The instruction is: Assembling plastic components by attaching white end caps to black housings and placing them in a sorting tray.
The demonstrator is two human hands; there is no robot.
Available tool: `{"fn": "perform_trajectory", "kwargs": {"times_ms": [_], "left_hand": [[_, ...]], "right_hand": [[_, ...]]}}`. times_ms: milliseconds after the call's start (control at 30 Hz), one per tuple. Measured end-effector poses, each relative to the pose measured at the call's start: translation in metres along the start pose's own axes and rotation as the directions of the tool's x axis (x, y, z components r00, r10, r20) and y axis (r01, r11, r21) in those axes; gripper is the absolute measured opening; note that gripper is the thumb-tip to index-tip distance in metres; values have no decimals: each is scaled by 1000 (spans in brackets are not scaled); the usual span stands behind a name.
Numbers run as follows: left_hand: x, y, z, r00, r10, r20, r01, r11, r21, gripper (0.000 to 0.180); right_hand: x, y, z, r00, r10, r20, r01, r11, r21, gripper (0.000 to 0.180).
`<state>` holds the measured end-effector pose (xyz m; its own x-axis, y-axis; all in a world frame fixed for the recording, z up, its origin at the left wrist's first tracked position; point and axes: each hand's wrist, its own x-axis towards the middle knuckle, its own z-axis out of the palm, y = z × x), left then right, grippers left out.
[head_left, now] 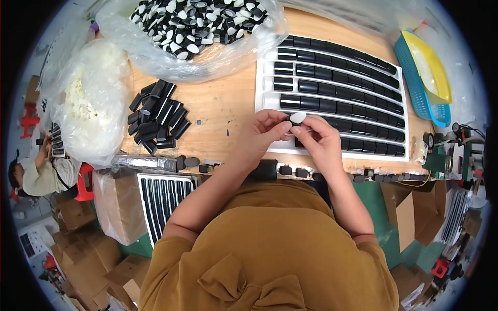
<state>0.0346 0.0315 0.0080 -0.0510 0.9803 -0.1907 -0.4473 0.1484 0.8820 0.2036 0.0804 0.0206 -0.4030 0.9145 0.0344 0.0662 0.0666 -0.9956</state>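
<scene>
Fingers (pixel 279 130) of L hand (pixel 258 136) and R hand (pixel 326 146) clamped on small blk/wht piece (pixel 298 118), above L side of white tray (pixel 263 93); might slip if pinch loosens, poss. bouncing off bench (pixel 218 98), since contact looks fingertip-only.

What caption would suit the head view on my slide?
The left hand and right hand hold a small black-and-white piece near a white tray of black cylindrical parts.

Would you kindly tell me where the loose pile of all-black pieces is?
In the head view, the pile lies left on the table, between the bag of pale pieces and the left hand.
</scene>
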Motion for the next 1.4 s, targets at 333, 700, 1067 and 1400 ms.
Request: {"fn": "perform_trajectory", "kwargs": {"times_ms": [333,700,1067,1400], "left_hand": [[-18,14,-35,965,-12,-262,17,1000,19,13],[-22,3,-27,989,-122,-89,132,984,118,31],[-21,-4,-29,994,-84,-74,91,991,98,30],[-30,16,-20,999,-41,-16,43,981,189,29]], "right_hand": [[-13,2,-34,963,-169,210,269,541,-797,31],[-21,10,-37,929,-257,267,365,504,-783,36],[-15,-5,-33,953,-115,280,297,536,-790,34],[-10,-27,-31,950,89,299,23,936,-350,21]]}}
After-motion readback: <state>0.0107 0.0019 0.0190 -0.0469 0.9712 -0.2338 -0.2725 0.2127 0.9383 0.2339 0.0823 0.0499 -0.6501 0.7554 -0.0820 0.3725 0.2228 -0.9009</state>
